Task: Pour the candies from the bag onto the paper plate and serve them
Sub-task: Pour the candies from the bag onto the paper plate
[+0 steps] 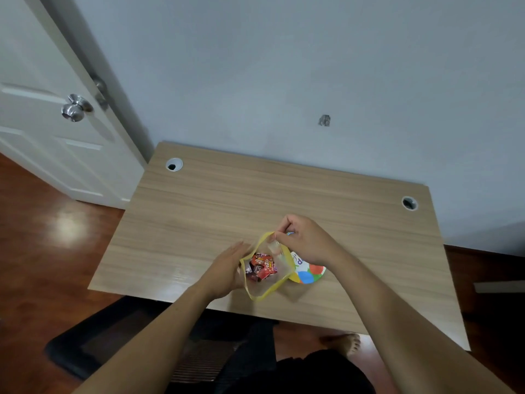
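Note:
A clear bag with a yellow rim (279, 275) stands near the front of the wooden table (227, 200), its mouth pulled wide. Red and dark wrapped candies (262, 265) lie inside it. My right hand (304, 240) pinches the far edge of the rim. My left hand (227, 270) holds the bag's left side, fingers stretched along it. Behind and right of the bag a paper plate with coloured dots (309, 273) lies on the table, mostly hidden by the bag and my right wrist.
The table stands against a blue-grey wall and has two round cable holes (174, 164) (409, 203) at its back corners. A white door with a metal knob (74, 108) is open at the left. A black chair (136, 336) sits under the front edge.

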A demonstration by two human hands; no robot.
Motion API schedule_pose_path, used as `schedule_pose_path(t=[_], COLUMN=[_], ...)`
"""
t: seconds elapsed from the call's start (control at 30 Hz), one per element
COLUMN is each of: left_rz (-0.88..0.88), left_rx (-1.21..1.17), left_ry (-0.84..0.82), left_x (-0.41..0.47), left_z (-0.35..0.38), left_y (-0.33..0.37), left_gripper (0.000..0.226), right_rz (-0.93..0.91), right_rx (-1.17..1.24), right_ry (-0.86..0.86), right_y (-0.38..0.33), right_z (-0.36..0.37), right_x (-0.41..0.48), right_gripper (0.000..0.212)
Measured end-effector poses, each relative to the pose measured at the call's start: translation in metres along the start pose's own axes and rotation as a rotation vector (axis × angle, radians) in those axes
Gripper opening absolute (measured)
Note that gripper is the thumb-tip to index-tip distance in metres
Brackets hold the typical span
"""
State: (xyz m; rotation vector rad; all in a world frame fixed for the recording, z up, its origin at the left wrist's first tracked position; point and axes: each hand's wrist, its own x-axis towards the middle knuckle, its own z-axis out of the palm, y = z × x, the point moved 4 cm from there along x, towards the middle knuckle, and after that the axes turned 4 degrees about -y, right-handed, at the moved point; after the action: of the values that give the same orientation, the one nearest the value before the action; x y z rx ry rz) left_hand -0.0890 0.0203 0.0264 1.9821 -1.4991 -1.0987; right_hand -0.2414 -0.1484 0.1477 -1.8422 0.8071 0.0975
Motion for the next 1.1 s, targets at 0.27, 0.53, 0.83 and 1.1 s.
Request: schedule_pose_path(t=[0.27, 0.53, 0.83, 1.1], left_rz=[-0.064, -0.126, -0.198, -0.367], left_rx=[-0.407, -0.552, -0.516, -0.506], left_ry=[-0.036, -0.128, -0.240, -0.287], left_x=[-0.002, 0.012, 0.034, 0.048], left_z=[0.003, 0.032, 0.085, 0.110], left_y=[0.037, 0.047, 0.062, 0.064], left_gripper=[0.015, 0.047, 0.052, 0.033], right_rz=[0.184, 0.406, 0.450, 0.539], right_rx=[0.555, 0.631, 0.405, 0.340], right_ry=[0.172, 0.115, 0.127, 0.115], right_y=[0.050, 0.115, 0.185, 0.214], right_z=[-0.026, 0.021, 0.053, 0.061], right_x=[-0.011, -0.043, -0.066, -0.069], right_gripper=[0.049, 0.043, 0.051, 0.044])
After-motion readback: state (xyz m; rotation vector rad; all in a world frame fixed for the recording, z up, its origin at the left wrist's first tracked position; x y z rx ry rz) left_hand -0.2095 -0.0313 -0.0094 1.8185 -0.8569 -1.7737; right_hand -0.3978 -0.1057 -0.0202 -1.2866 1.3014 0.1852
